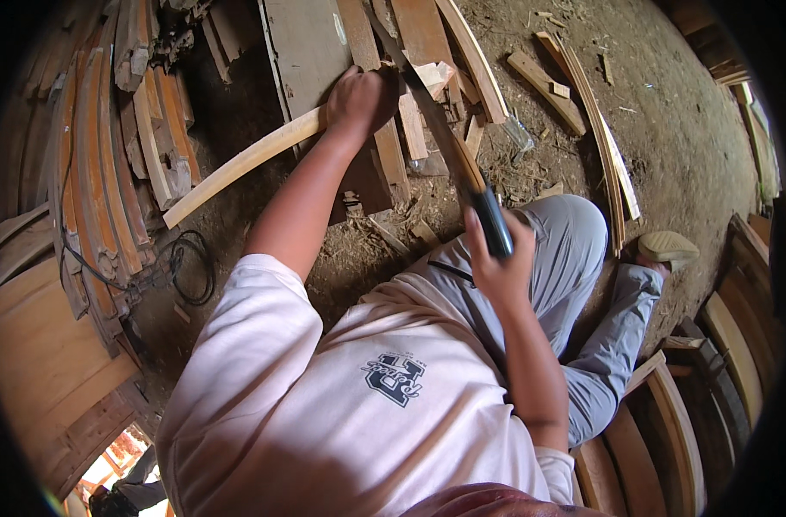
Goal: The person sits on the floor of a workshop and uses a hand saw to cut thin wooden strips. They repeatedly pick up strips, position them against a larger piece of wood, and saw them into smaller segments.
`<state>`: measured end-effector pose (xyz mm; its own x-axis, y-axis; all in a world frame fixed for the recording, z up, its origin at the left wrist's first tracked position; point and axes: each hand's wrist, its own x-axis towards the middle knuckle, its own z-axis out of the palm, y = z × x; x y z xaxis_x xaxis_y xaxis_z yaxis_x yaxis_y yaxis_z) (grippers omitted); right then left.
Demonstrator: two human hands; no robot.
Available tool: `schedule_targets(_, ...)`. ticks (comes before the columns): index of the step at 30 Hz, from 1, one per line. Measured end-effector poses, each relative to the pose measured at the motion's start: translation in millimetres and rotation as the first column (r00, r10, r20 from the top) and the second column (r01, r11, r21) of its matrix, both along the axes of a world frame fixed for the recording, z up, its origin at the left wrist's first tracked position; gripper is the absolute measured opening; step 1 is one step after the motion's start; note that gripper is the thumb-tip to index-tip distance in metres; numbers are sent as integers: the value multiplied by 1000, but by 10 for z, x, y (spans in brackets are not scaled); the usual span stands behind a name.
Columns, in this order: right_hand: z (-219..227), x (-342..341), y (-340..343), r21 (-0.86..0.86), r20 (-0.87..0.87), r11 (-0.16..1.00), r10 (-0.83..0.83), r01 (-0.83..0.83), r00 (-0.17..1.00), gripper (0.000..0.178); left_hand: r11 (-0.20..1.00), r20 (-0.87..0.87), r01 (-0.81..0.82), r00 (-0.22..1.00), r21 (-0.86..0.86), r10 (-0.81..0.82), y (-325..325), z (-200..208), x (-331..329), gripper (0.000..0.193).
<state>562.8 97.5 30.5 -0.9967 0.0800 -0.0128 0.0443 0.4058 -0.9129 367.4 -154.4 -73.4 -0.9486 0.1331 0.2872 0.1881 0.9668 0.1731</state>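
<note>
My left hand (358,99) is closed around a pale, curved wooden strip (246,162), near the strip's far right end. That strip lies across boards on the ground, its other end reaching down to the left. In my right hand (502,267) is the dark handle of a long-bladed hand tool (444,138). Its blade points up and away, crossing the strip just right of my left hand. Whether the edge has teeth I cannot tell. Under the strip lie a wide greyish board (308,56) and several brown wood pieces (427,34).
Stacked curved timbers (100,172) stand at the left, beside a coiled black cable (190,267). Long thin strips (593,121) and a short plank (543,90) lie on the dirt floor (677,138) to the right. More curved timbers (677,422) are at lower right.
</note>
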Motion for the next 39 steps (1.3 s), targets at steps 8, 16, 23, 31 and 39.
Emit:
schedule_targets(8, 479, 1353, 884, 329, -130, 943, 95, -47, 987, 29, 989, 67, 114, 992, -94, -108, 75, 78, 24, 10)
schedule_targets(16, 63, -125, -54, 10, -74, 998, 64, -63, 995, 18, 999, -7, 3, 1000, 32, -3, -76, -197, 9, 19)
schedule_targets(23, 166, 282, 110, 42, -90, 999, 20, -16, 996, 21, 1000, 16, 11, 1000, -17, -11, -17, -127, -25, 19)
schedule_targets(31, 615, 1131, 717, 212, -36, 976, 49, -40, 998, 16, 987, 25, 110, 994, -119, -108, 40, 8, -7, 9)
schedule_targets(39, 84, -283, -83, -20, -51, 1000, -11, 10, 999, 25, 999, 134, -32, 990, -3, 33, 14, -102, -35, 20)
